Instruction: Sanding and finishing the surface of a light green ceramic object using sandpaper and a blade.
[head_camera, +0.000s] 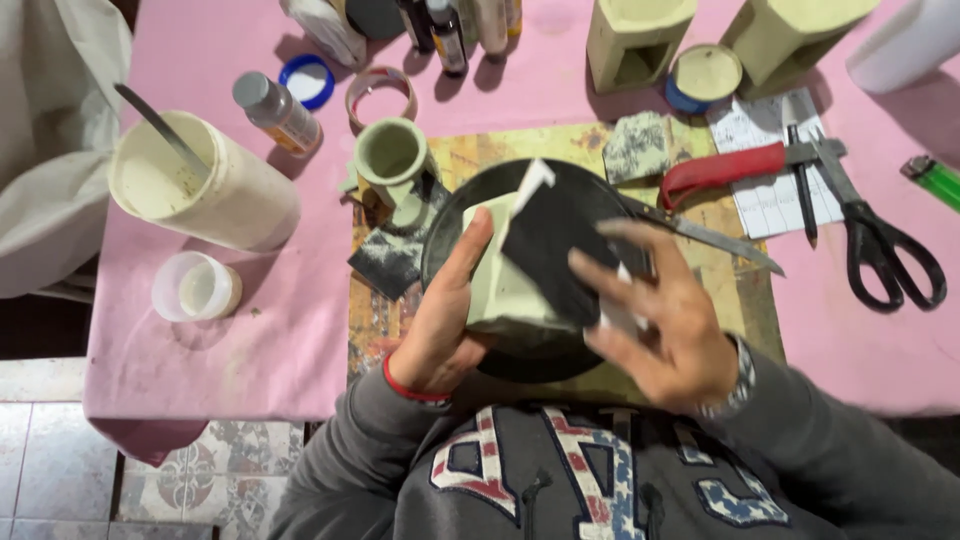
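Note:
My left hand (440, 320) grips a pale green faceted block (500, 290) from its left side, holding it over a round black dish (470, 215). My right hand (660, 320) presses a dark sheet of sandpaper (550, 255) against the block's right face; the paper's white back shows at its top corner. The hand is a little blurred. Both forearms wear grey sleeves, and a red band circles the left wrist.
A pink cloth (250, 330) covers the table, with a stained board (720, 290) under the dish. Around lie a knife with a red handle (715, 170), black scissors (880, 240), a pale green cup (390, 155), a white tub with a stick (200, 185), small bottles and other green casts.

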